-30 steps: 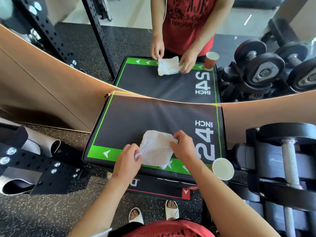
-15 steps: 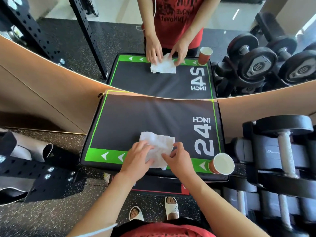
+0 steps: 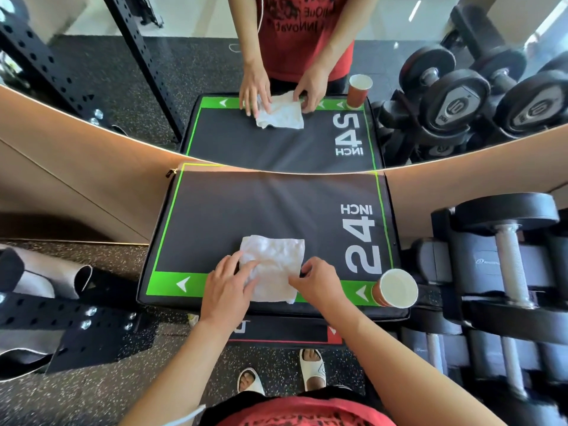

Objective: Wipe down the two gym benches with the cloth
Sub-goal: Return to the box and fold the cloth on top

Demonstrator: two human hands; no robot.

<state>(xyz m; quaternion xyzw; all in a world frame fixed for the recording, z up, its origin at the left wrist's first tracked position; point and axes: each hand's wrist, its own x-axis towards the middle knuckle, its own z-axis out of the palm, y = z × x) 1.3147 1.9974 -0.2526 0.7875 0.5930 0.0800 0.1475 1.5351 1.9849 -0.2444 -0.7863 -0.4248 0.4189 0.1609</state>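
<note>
A white cloth lies folded on the near part of a black padded box with green edging and "24 INCH" printed on it. My left hand rests on the cloth's left side with its fingers laid flat across it. My right hand pinches the cloth's right edge between thumb and fingers. A mirror behind the box repeats the whole scene.
A paper cup stands on the box's near right corner. Racked dumbbells fill the right side. A black perforated rack frame and a rolled mat sit at left. A second flat pad lies below the box.
The cloth went from bunched and lifted between both hands to spread flat on the box. My left hand moved onto it; my right hand shifted to its right edge.
</note>
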